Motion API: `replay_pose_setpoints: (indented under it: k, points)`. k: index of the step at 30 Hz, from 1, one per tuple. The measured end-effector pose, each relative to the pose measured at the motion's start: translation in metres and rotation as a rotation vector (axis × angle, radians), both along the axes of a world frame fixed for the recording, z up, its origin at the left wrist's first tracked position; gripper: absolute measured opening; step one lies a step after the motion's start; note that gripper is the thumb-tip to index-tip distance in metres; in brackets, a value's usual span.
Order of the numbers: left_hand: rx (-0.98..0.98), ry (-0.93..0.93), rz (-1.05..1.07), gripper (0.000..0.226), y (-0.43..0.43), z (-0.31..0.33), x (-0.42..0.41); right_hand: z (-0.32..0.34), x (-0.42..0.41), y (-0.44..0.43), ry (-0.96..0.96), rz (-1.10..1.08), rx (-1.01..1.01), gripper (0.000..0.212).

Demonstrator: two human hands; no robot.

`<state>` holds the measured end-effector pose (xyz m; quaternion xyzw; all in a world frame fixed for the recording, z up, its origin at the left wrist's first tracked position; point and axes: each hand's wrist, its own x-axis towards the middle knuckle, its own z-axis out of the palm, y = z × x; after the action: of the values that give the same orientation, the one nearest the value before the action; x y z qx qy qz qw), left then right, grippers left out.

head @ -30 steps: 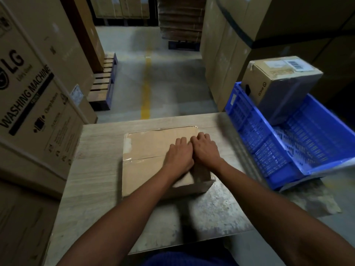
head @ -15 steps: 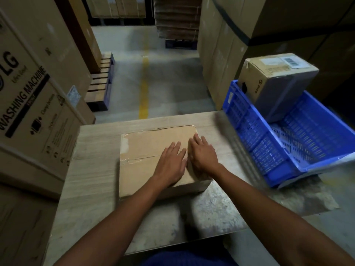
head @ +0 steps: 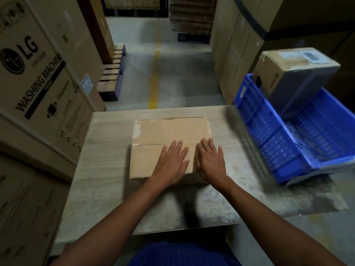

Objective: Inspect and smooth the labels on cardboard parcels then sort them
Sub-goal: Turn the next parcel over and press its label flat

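Tilting in the blue crate, a labelled parcel is seen. On the table, the flat cardboard parcel is pressed under the left hand and right hand, fingers spread flat.

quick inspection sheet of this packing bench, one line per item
surface: table, pale wood grain, worn and blotchy at the near edge
job's things: flat parcel taped along its seam, lying on the table; no label seen on its top. second parcel with a barcode label, tilted in the blue crate
clutter: nothing seen
hands: left hand and right hand flat on the parcel's near right part, fingers spread, apart from each other
cables: nothing seen
surroundings: washing machine carton at left, stacked cartons at right, pallet and yellow floor line beyond
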<state>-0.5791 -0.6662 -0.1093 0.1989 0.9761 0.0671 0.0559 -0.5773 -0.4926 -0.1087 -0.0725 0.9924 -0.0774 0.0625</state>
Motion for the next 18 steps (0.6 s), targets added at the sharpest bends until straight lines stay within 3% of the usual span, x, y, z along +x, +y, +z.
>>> replay_pose_setpoints:
  k: [3, 7, 11, 13, 15, 18]
  points:
    - [0.024, 0.095, 0.167, 0.061, -0.021, 0.005, 0.022, -0.006, 0.022, -0.031, 0.072, 0.123, -0.107, 0.053]
    - [-0.041, -0.093, 0.332, 0.066, -0.056, -0.002, 0.040, -0.018, 0.038, -0.048, 0.076, 0.158, -0.030, 0.055]
    - [-0.070, -0.236, 0.246, 0.071, -0.070, 0.004, 0.037, -0.009, 0.031, -0.048, 0.086, 0.183, 0.019, 0.047]
    - [-0.058, -0.183, 0.195, 0.065, -0.075, 0.016, 0.024, 0.005, 0.020, -0.055, 0.094, 0.182, 0.036, 0.041]
    - [-0.009, -0.059, 0.152, 0.058, -0.081, 0.022, 0.012, 0.014, 0.008, -0.063, 0.082, 0.183, 0.056, 0.052]
    - [-0.044, -0.091, 0.177, 0.067, -0.088, 0.009, 0.007, 0.005, 0.003, -0.074, -0.013, 0.257, 0.053, 0.069]
